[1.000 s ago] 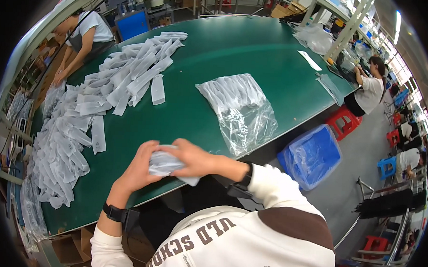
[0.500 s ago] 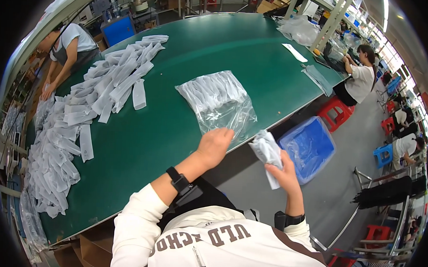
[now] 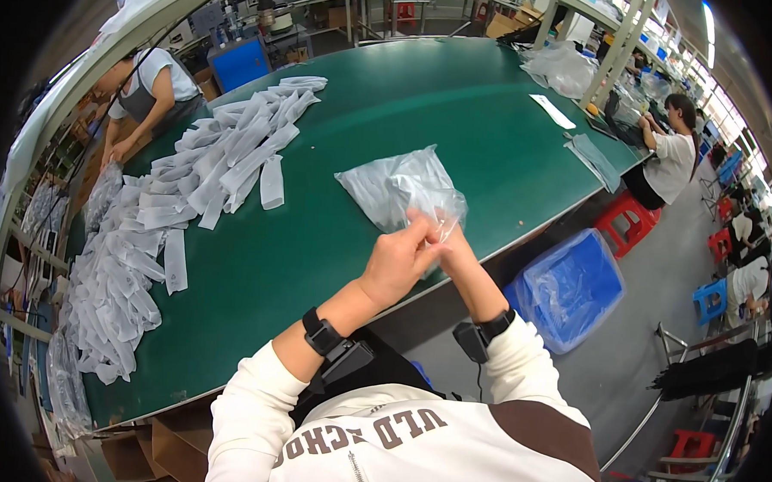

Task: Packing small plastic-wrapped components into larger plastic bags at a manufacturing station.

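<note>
A clear plastic bag (image 3: 380, 186) lies on the green table in front of me, with packed white sleeves showing dimly through its film. My left hand (image 3: 394, 263) pinches the near edge of the bag at its mouth. My right hand (image 3: 448, 238) reaches into that mouth, and crumpled film covers its fingers. Whether the right hand still holds the white sleeves cannot be made out. A large heap of frosted white sleeves (image 3: 117, 285) spreads along the left side of the table.
A blue bin (image 3: 573, 288) lined with clear plastic stands on the floor right of the table (image 3: 253, 330). Film bags (image 3: 559, 66) lie at the far right. One co-worker (image 3: 156, 89) bends at the far left; another (image 3: 672, 154) sits by a red stool (image 3: 626, 221).
My right hand has moved left from beside the table edge, carrying a small bundle of white sleeves into the bag's mouth. My left hand stays at the bag. The whole view has shifted slightly.
</note>
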The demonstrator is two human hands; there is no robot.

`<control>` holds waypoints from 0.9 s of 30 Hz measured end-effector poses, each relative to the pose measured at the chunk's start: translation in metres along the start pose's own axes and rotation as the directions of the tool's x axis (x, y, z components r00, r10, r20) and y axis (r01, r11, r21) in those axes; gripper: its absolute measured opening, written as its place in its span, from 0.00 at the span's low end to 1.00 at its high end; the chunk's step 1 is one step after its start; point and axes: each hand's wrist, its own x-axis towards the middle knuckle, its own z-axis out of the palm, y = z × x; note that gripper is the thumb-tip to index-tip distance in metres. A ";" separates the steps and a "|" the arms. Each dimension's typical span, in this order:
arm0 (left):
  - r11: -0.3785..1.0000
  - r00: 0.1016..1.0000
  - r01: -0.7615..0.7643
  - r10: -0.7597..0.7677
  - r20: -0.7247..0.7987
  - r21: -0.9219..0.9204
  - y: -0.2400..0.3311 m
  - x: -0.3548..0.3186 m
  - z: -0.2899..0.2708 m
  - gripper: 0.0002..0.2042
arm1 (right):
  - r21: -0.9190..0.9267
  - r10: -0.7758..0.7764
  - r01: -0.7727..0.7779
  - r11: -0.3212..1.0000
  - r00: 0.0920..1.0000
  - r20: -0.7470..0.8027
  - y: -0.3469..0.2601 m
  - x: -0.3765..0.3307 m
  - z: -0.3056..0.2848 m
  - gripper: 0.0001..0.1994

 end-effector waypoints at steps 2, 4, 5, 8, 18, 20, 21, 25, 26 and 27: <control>1.000 1.000 0.017 -0.017 -0.026 0.005 -0.006 -0.004 -0.006 0.11 | -0.510 -0.069 -0.069 0.857 0.967 -0.247 -0.016 0.024 0.031 0.34; 1.000 1.000 0.001 -0.002 -0.024 -0.003 -0.011 -0.004 -0.006 0.12 | -0.824 -0.353 0.005 0.567 0.905 -0.237 -0.012 0.051 0.038 0.35; 0.998 1.000 0.026 -0.027 -0.015 -0.063 -0.010 -0.003 -0.004 0.12 | -0.985 -0.615 -0.023 0.172 0.778 -0.126 -0.009 0.069 0.034 0.36; 0.984 1.000 -0.021 0.023 0.011 -0.176 -0.005 0.004 0.018 0.13 | -0.979 -0.689 -0.172 -0.110 0.723 -0.050 0.003 0.120 -0.002 0.44; 0.773 0.987 0.101 -0.155 0.032 0.627 -0.130 -0.008 -0.152 0.21 | -0.942 -0.224 0.156 0.297 0.970 0.090 -0.030 -0.003 -0.053 0.23; 0.524 0.987 0.162 -0.087 -0.137 0.836 -0.174 -0.005 -0.200 0.26 | -0.886 0.155 -0.018 0.463 0.986 0.061 -0.078 -0.048 -0.065 0.21; 0.364 0.983 0.173 0.000 -0.186 0.915 -0.194 -0.008 -0.221 0.29 | -0.969 0.239 -0.112 0.221 0.969 -0.058 -0.105 -0.062 -0.060 0.19; 0.356 0.963 0.268 -0.122 -0.240 0.895 -0.248 -0.009 -0.257 0.30 | -0.986 -0.331 -0.043 -0.162 0.944 0.014 -0.146 -0.075 -0.059 0.17; 0.373 0.952 0.271 -0.240 -0.190 0.888 -0.255 -0.008 -0.256 0.28 | -0.996 -0.350 0.021 -0.089 0.935 0.051 -0.152 -0.060 -0.040 0.17; 0.390 0.927 0.278 -0.348 -0.139 0.878 -0.258 -0.009 -0.257 0.26 | -0.996 -0.374 0.088 -0.021 0.923 0.089 -0.161 -0.040 -0.007 0.17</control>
